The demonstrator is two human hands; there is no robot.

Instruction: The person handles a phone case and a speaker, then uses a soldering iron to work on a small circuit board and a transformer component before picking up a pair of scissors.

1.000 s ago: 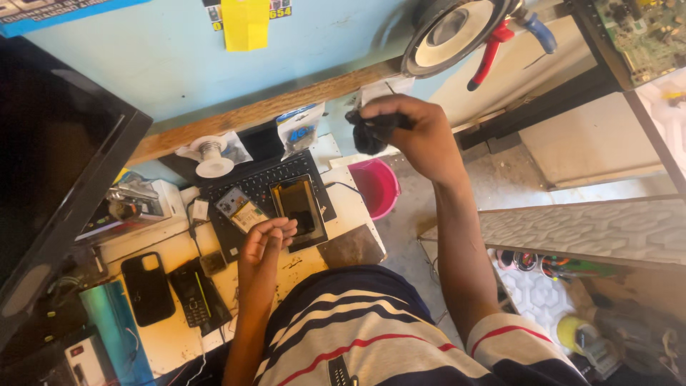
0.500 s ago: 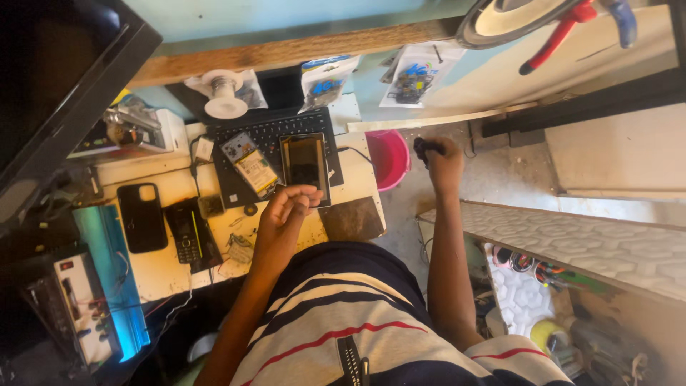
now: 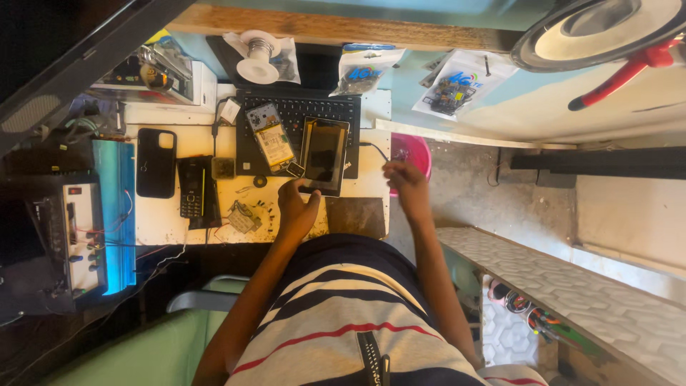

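The left hand rests on the white surface, fingers bent, its fingertips touching the near edge of a dark phone with a blank screen. Its grip is narrow and closes on nothing that can be made out; whether a small part sits under the fingertips cannot be told. The phone lies flat, partly over a black keyboard just beyond the grip. Immediately to the left of that grip lies an opened phone with exposed green circuit board, touching or nearly touching the dark phone; the seam between them is too small to judge.

The right hand is off the surface edge, above a pink bin, whose contents are unclear. Its fingers are loosely curled and blurred; it appears empty, but this cannot be confirmed.

Further left of the left grip lie a small keypad phone, a black phone case and scattered small parts, not identifiable. A white solder spool stands beyond the keyboard. A grey instrument box is cut by shadow at far left. The person's striped shirt hides the near surface edge.
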